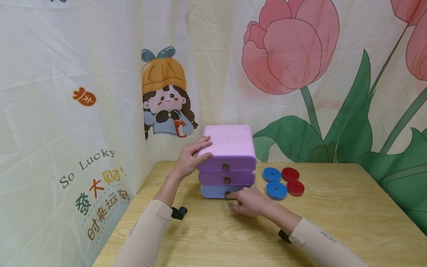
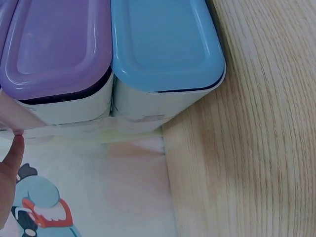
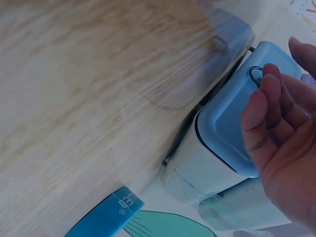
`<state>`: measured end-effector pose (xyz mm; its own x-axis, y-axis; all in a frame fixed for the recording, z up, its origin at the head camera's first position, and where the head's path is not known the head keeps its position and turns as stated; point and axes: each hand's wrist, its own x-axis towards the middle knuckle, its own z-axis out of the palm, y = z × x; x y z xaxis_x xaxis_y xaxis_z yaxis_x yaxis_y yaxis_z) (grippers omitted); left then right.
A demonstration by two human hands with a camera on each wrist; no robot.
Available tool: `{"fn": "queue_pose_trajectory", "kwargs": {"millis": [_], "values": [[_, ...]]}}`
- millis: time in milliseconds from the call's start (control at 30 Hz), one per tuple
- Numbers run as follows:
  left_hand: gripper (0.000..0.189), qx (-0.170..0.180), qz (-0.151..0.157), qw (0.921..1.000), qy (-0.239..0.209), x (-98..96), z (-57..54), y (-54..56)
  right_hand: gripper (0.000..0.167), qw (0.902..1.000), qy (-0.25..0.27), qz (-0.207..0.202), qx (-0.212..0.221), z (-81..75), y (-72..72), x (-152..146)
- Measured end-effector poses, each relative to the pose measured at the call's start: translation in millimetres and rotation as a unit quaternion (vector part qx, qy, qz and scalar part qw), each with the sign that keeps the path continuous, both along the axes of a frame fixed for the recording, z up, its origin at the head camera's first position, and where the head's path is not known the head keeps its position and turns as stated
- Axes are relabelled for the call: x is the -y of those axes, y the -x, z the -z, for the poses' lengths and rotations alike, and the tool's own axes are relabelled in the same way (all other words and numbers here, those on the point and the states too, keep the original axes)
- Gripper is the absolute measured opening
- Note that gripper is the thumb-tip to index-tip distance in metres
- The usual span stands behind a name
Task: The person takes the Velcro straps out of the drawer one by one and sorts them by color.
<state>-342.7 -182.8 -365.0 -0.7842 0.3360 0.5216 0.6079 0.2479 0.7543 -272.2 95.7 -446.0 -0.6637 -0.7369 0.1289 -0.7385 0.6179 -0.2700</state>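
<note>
A small chest of drawers (image 1: 228, 140) with a pink top stands on the table, its two upper drawer fronts purple and the lowest one (image 1: 213, 191) blue. My left hand (image 1: 192, 157) rests on the chest's upper left edge, thumb toward the front and fingers over the top. At the blue drawer, my right hand (image 1: 251, 202) points its index finger to the ring pull (image 3: 256, 75). Its fingertip is right at the ring in the right wrist view, with the thumb apart from it. All three drawers look closed or nearly so.
Right of the chest lie two flat blue discs (image 1: 276, 190) and two red ones (image 1: 295, 188), each with a small centre hole. The wooden table (image 1: 213, 237) ends at a printed curtain (image 1: 220, 85) behind. More curtain hangs along the left side.
</note>
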Motion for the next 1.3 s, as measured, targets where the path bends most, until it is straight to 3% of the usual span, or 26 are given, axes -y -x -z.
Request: {"fn": "queue_pose_trajectory", "kwargs": {"millis": [400,633,733,933,1133,1300], "values": [[0.049,-0.004,-0.008,0.9999,0.006,0.1,1.5,2.7,0.058,0.9973,-0.061,0.027,0.031,7.4,1.6,1.5],[0.048,-0.004,-0.007,0.9999,0.008,0.3,1.9,3.3,0.048,0.9987,-0.019,0.02,0.043,9.6,3.9,3.8],[0.047,-0.004,-0.007,0.9999,0.009,0.5,1.8,2.9,0.033,0.9997,0.003,0.011,0.022,11.5,5.4,5.2],[0.046,-0.005,-0.012,0.9999,0.011,0.8,2.7,2.5,0.012,0.9961,0.045,-0.003,-0.075,16.6,7.5,11.0],[0.048,-0.007,-0.011,0.9998,0.011,0.6,2.1,2.5,0.014,0.9894,0.046,-0.003,-0.138,17.7,9.5,15.7],[0.047,-0.007,-0.009,0.9999,0.008,0.1,1.7,3.2,0.015,0.9897,0.051,-0.003,-0.134,16.7,9.4,16.4]]}}
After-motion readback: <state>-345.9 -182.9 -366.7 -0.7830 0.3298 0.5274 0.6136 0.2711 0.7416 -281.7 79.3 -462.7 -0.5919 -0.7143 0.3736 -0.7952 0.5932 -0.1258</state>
